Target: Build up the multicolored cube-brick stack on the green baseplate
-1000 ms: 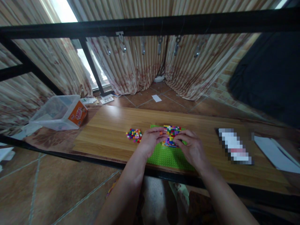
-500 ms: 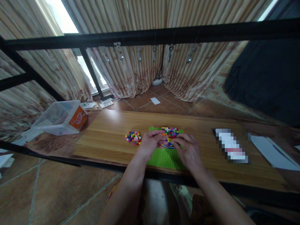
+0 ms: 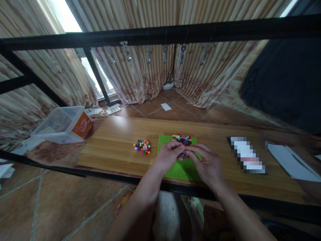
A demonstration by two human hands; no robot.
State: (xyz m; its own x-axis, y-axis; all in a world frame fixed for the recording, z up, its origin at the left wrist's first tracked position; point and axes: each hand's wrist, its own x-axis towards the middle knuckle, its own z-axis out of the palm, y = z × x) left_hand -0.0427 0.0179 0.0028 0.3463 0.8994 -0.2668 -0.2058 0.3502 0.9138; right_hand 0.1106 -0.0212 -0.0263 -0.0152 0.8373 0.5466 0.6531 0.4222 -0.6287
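Note:
My left hand (image 3: pixel 169 154) and my right hand (image 3: pixel 207 162) meet fingertip to fingertip above a green studded baseplate (image 3: pixel 179 170). Both are closed in a pinch around a small orange-red toy brick (image 3: pixel 186 146), which the fingers mostly cover. Rows of multicoloured toy bricks (image 3: pixel 182 138) are attached on the far part of the baseplate, and more of them show beneath the fingers. Left of the plate lies a loose pile of small coloured bricks (image 3: pixel 142 146).
A wooden table (image 3: pixel 110 147) carries all this. A phone with a blurred screen (image 3: pixel 247 155) and white papers (image 3: pixel 291 162) lie to the right. At the left stands a clear plastic bin (image 3: pixel 60 125) with an orange label. A black metal bar (image 3: pixel 150 36) with hooks crosses in front of curtains.
Both hands have shifted slightly to the right, and their fingertips have come together. An orange brick at the left fingertips is now mostly hidden between the fingers.

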